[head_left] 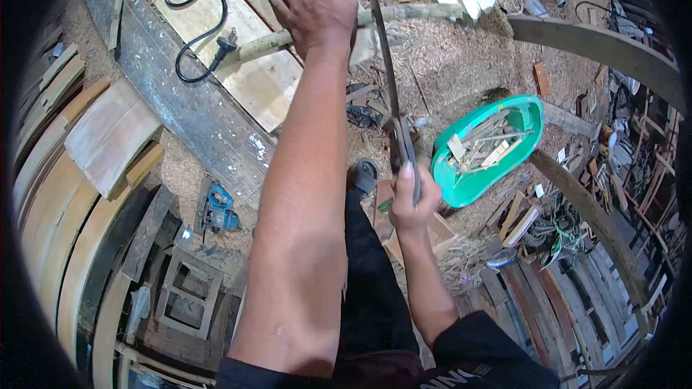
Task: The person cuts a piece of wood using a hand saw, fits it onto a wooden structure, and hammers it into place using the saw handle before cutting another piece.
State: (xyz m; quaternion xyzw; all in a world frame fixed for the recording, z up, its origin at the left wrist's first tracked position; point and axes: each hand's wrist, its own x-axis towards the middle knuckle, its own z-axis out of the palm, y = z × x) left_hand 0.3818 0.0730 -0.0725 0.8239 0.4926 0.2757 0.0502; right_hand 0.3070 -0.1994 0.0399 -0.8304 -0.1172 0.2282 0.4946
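Observation:
My left hand [313, 7] lies palm down over a long wooden stick [414, 12], its fingers stretched out across a pale board [238, 0]. The stick runs under the palm and sticks out on both sides. My right hand [414, 198] is closed round the handle of a handsaw [389, 65]. The saw's dark blade points away from me and crosses the stick just right of my left hand. Near the stick's left end lies a black power plug [226, 45] on its cord.
Right of the saw stands a green plastic tub [450, 191] holding wood scraps. A blue power tool [220, 209] sits at lower left, near stacked planks [58, 216]. Sawdust and offcuts cover the floor. A curved timber [598, 32] spans the upper right. My shoe [364, 173] is below the bench.

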